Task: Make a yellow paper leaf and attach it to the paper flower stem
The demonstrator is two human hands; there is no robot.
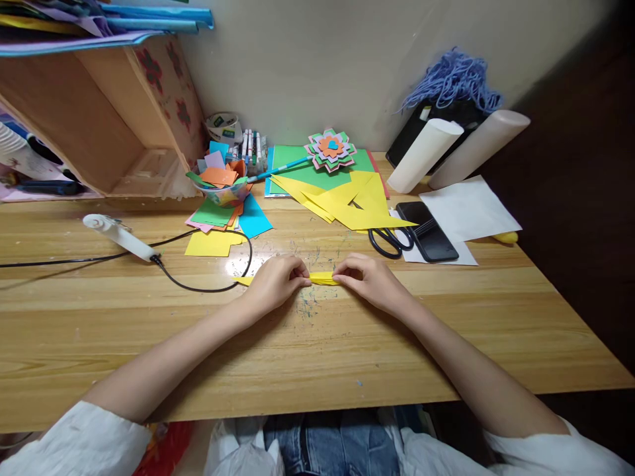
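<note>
A narrow folded strip of yellow paper (321, 278) stretches between my two hands, low over the middle of the table. My left hand (278, 283) pinches it with thumb and fingertips, and a pointed yellow end sticks out on that hand's far left side. The other part is pinched by my right hand (370, 280), whose fingers cover the strip's right end. Beyond my right hand lie black-handled scissors (391, 242), their blades hidden under yellow paper offcuts (354, 205).
Left of my hands, a white glue gun (119, 237) trails a black cable. Behind are a cup of paper scraps (223, 188), coloured paper squares (255, 217), a layered paper flower (331, 149), and markers (251, 144). A phone (427, 231), white rolls (425, 155) and blue yarn (454, 79) stand right; a wooden box (163, 112) left.
</note>
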